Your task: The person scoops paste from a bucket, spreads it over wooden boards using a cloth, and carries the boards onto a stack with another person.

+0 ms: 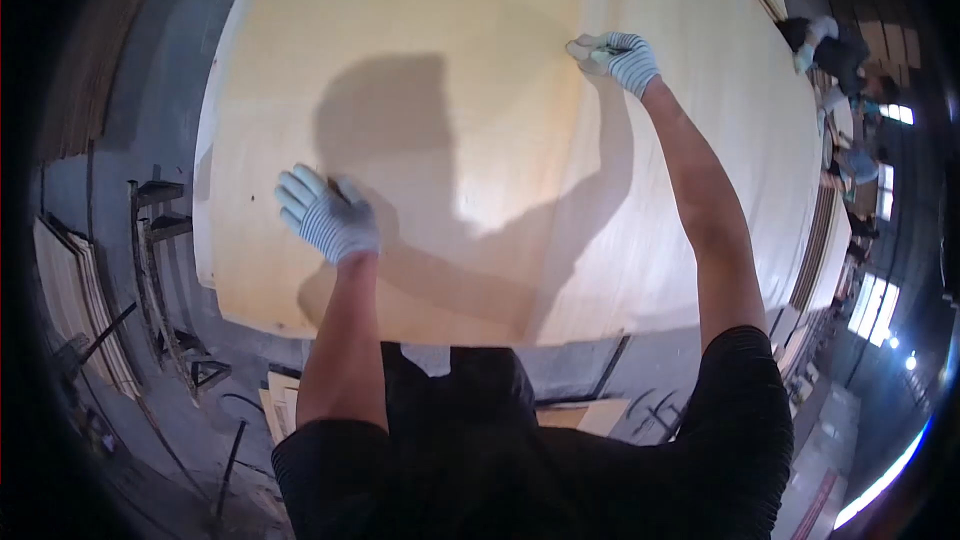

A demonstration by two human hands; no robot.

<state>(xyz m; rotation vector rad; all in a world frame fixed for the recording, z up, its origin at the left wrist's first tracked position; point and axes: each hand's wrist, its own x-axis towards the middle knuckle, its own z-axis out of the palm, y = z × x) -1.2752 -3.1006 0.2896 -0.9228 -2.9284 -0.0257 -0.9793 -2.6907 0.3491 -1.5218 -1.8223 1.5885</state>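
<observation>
A large pale wood sheet (500, 140) fills the middle of the head view, with shadows of my head and arms on it. Toward its left side, my left hand (328, 215), in a striped white glove, lies palm down with its fingers stretched out. Farther up and to the right, my right hand (620, 60) wears a matching glove. Its fingers are pressed together at the sheet's surface, around something I cannot make out.
Metal stands (160, 270) are on the floor at the left, near stacked boards (85, 300). Another person (840, 50) leans at the sheet's right edge, with more people beyond. Wood pieces (585, 414) lie below the near edge.
</observation>
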